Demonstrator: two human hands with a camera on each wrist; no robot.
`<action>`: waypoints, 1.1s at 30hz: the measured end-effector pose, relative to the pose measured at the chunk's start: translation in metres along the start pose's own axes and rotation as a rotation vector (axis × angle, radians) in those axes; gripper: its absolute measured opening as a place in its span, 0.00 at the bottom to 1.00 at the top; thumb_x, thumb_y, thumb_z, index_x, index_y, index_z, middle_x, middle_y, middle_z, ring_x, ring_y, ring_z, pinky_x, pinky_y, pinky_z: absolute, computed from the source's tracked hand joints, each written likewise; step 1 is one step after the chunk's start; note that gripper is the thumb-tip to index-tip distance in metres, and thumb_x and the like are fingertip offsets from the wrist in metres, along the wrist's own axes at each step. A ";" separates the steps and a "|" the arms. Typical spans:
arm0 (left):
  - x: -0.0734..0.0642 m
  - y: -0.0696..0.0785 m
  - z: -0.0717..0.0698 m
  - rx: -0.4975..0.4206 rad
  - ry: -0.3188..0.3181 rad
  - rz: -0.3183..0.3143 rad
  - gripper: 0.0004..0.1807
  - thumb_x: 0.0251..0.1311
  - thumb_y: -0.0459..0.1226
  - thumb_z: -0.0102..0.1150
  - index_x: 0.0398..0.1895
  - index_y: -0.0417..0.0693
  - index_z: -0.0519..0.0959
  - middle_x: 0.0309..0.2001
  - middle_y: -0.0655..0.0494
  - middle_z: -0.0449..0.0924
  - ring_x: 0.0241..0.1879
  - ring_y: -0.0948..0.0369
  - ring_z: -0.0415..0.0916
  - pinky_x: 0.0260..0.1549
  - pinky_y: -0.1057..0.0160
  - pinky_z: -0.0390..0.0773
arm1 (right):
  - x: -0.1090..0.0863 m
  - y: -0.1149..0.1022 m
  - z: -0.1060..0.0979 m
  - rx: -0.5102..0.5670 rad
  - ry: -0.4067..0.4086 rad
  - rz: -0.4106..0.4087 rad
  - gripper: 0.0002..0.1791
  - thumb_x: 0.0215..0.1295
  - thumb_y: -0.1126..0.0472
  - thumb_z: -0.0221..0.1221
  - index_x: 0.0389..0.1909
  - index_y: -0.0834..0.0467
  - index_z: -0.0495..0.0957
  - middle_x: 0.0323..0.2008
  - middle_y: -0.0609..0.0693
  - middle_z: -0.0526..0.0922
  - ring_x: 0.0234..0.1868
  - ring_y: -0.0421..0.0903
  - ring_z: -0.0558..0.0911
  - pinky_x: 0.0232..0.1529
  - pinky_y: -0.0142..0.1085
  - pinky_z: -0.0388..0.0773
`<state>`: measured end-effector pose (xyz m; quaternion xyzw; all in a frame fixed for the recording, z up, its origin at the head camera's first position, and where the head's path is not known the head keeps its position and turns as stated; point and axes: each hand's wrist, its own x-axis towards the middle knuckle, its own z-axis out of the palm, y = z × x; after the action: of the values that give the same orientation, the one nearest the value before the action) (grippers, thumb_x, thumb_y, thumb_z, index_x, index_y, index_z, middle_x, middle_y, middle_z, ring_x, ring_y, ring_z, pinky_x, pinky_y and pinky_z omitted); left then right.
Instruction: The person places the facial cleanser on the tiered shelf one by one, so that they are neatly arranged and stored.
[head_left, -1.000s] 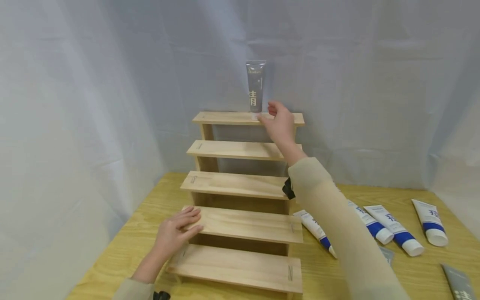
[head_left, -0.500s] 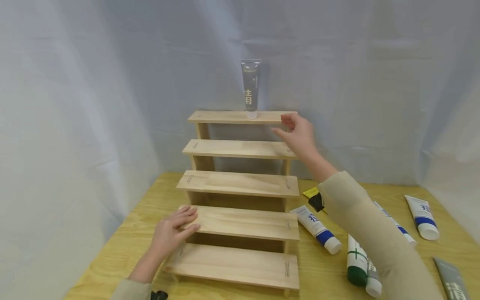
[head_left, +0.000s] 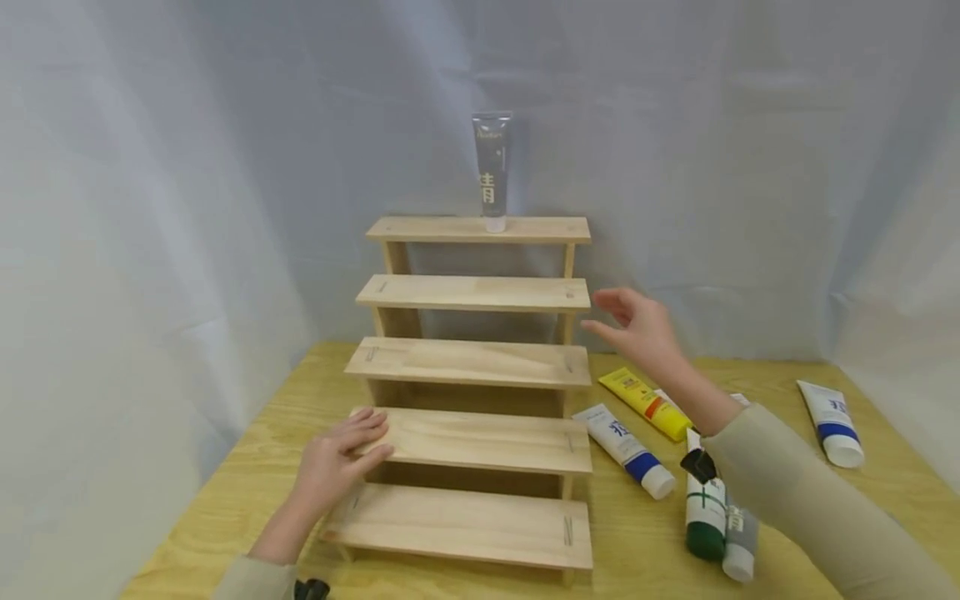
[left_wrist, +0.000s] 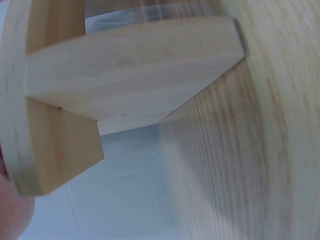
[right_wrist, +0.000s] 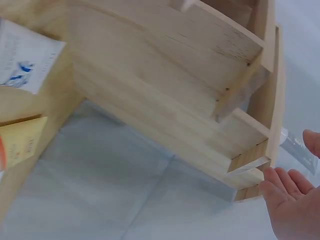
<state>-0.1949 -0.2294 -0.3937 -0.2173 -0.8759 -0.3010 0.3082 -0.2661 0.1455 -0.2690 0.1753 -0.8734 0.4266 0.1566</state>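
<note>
A grey squeeze tube (head_left: 492, 171) stands upright on its white cap on the top step of a stepped wooden rack (head_left: 468, 362). My left hand (head_left: 335, 458) rests on the left end of the second step from the bottom, fingers laid over the board. To the right of the rack, in the air, is my right hand (head_left: 637, 332), its thumb and fingers apart with nothing between them. In the right wrist view that hand (right_wrist: 295, 200) appears at the lower right, near the rack's side and the grey tube (right_wrist: 297, 150).
Right of the rack, tubes lie on the wooden table (head_left: 240, 467): a white-and-blue one (head_left: 622, 446), a yellow one (head_left: 645, 402), a white one with a green cap (head_left: 705, 517), a grey one (head_left: 741, 537) and another white-and-blue one (head_left: 830, 421). Pale sheeting (head_left: 675, 167) hangs behind.
My right hand has left the grey tube's cap and moved right and down, away from the top step. The tube stays standing there. My left hand keeps its place on the rack.
</note>
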 end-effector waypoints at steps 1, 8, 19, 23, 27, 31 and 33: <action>0.000 0.000 0.000 0.001 0.004 0.001 0.18 0.38 0.36 0.70 0.36 0.38 0.81 0.43 0.51 0.79 0.48 0.51 0.73 0.48 0.59 0.68 | -0.005 0.003 -0.001 -0.003 -0.010 0.007 0.25 0.55 0.61 0.61 0.51 0.68 0.68 0.51 0.63 0.72 0.53 0.55 0.71 0.54 0.43 0.67; 0.000 -0.001 -0.002 -0.005 0.011 0.011 0.18 0.37 0.35 0.70 0.35 0.38 0.81 0.43 0.51 0.79 0.47 0.50 0.73 0.50 0.66 0.66 | -0.037 0.026 -0.010 -0.026 -0.044 0.023 0.24 0.56 0.60 0.60 0.51 0.68 0.68 0.50 0.64 0.72 0.53 0.57 0.71 0.54 0.46 0.67; -0.002 -0.002 -0.005 -0.011 0.001 0.006 0.18 0.36 0.35 0.70 0.35 0.37 0.81 0.43 0.50 0.79 0.47 0.49 0.73 0.51 0.82 0.56 | -0.088 0.055 -0.022 -0.140 -0.072 0.114 0.24 0.56 0.58 0.60 0.50 0.68 0.68 0.48 0.65 0.74 0.50 0.59 0.72 0.49 0.49 0.70; -0.003 -0.001 -0.005 -0.008 -0.009 -0.001 0.18 0.37 0.36 0.70 0.35 0.38 0.81 0.43 0.50 0.79 0.48 0.50 0.73 0.51 0.82 0.56 | -0.105 0.065 -0.027 -0.185 -0.074 0.144 0.24 0.57 0.57 0.59 0.49 0.68 0.69 0.46 0.65 0.75 0.48 0.60 0.74 0.47 0.48 0.72; -0.003 -0.001 -0.005 -0.001 -0.009 -0.001 0.18 0.36 0.36 0.70 0.35 0.38 0.81 0.43 0.51 0.79 0.47 0.50 0.73 0.51 0.82 0.56 | -0.121 0.074 -0.032 -0.223 -0.087 0.193 0.25 0.57 0.53 0.59 0.48 0.67 0.70 0.46 0.65 0.76 0.47 0.60 0.74 0.45 0.47 0.74; -0.003 -0.002 -0.005 0.003 -0.001 0.007 0.18 0.37 0.36 0.70 0.35 0.38 0.81 0.42 0.51 0.79 0.47 0.50 0.73 0.52 0.78 0.59 | -0.133 0.081 -0.037 -0.251 -0.069 0.200 0.23 0.55 0.55 0.60 0.46 0.67 0.72 0.42 0.63 0.78 0.44 0.58 0.76 0.42 0.45 0.76; -0.003 -0.002 -0.005 0.002 0.003 0.013 0.18 0.37 0.37 0.70 0.35 0.38 0.81 0.42 0.51 0.79 0.47 0.50 0.73 0.52 0.76 0.61 | -0.139 0.083 -0.039 -0.264 -0.060 0.208 0.22 0.54 0.55 0.61 0.44 0.67 0.73 0.40 0.63 0.78 0.43 0.58 0.77 0.40 0.44 0.77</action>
<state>-0.1920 -0.2342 -0.3932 -0.2222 -0.8744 -0.2982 0.3117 -0.1746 0.2483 -0.3625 0.0744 -0.9396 0.3165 0.1070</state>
